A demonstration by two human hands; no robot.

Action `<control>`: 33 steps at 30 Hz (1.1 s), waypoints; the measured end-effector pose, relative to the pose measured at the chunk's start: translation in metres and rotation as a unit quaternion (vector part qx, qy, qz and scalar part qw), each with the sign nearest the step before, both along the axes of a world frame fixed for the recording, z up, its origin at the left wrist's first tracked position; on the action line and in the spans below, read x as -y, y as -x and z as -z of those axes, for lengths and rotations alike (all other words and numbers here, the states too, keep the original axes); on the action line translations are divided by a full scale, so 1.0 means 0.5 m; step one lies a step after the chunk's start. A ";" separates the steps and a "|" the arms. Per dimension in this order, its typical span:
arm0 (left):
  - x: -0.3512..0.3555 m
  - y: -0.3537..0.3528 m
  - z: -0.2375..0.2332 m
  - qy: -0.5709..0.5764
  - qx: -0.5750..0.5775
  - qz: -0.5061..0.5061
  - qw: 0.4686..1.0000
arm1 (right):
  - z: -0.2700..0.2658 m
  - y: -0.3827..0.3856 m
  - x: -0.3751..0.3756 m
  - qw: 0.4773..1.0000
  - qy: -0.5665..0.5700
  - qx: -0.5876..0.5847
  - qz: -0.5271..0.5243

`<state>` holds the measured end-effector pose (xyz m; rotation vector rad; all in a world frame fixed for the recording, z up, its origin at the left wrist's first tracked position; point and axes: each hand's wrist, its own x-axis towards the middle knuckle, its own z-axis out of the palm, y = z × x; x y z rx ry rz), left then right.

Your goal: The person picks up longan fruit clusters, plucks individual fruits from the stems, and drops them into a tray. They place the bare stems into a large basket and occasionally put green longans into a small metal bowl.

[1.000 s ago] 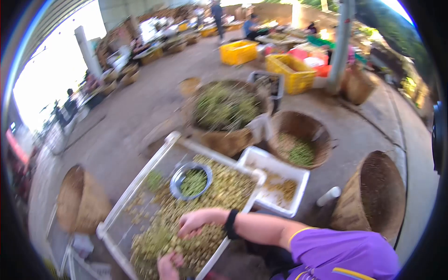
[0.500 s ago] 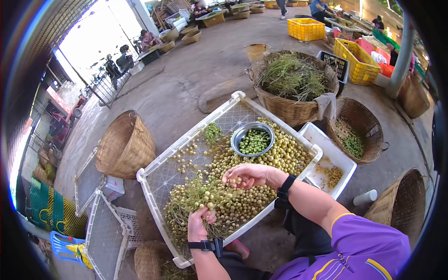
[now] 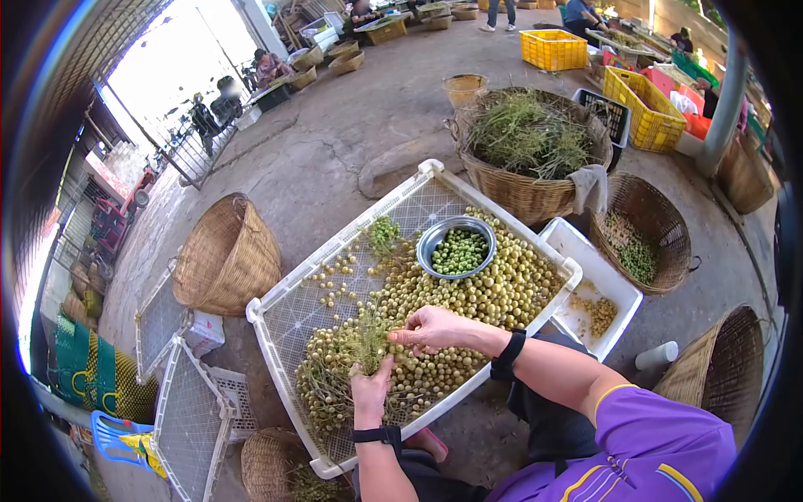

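A white mesh tray [image 3: 288,289] holds many round yellow-green fruits [image 3: 523,284] and stemmed bunches. On it stands a metal bowl [image 3: 425,248] of smaller green fruits [image 3: 459,253]. My left hand [image 3: 370,389] is closed around a leafy sprig [image 3: 368,339] over the tray's near left part. Just right of the sprig, my right hand [image 3: 425,330] has its thumb and fingers pinched together at the sprig's edge; whatever lies between them is too small to make out.
A large basket of stems [image 3: 523,188] stands beyond the tray, an upright wicker basket [image 3: 226,255] to its left. At right are a white bin [image 3: 615,289] and a basket with green fruits [image 3: 648,201]. Several people sit working far back.
My right hand has moved left and down to the sprig, and its fingers have closed. My left hand has risen slightly and shifted right with the sprig. A person's legs in the background have moved.
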<state>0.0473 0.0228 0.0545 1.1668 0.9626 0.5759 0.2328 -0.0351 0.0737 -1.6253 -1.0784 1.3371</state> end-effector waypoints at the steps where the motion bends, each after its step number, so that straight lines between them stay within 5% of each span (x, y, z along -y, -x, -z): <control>1: 0.004 -0.005 0.001 -0.016 -0.020 -0.012 1.000 | -0.007 -0.003 0.001 1.000 0.003 -0.010 -0.001; 8: 0.005 -0.013 -0.015 -0.026 0.025 -0.023 0.999 | 0.009 -0.009 -0.003 0.986 -0.032 -0.164 0.014; 11: -0.011 0.000 0.003 0.099 0.107 -0.076 0.986 | -0.006 -0.019 0.006 0.940 0.005 -0.335 0.058; 19: -0.001 -0.014 0.008 -0.041 0.048 -0.094 0.994 | -0.023 0.001 0.009 0.986 -0.019 -0.160 0.045; 21: -0.013 -0.014 0.044 -0.207 -0.015 -0.074 0.975 | -0.001 0.010 0.000 0.984 -0.047 -0.165 0.058; 30: 0.005 -0.017 0.002 -0.098 0.014 -0.039 0.994 | 0.051 0.023 -0.020 0.966 -0.118 -0.211 0.090; 33: 0.009 -0.019 -0.016 -0.074 0.018 -0.023 0.997 | 0.038 0.021 -0.013 0.954 -0.019 -0.279 0.105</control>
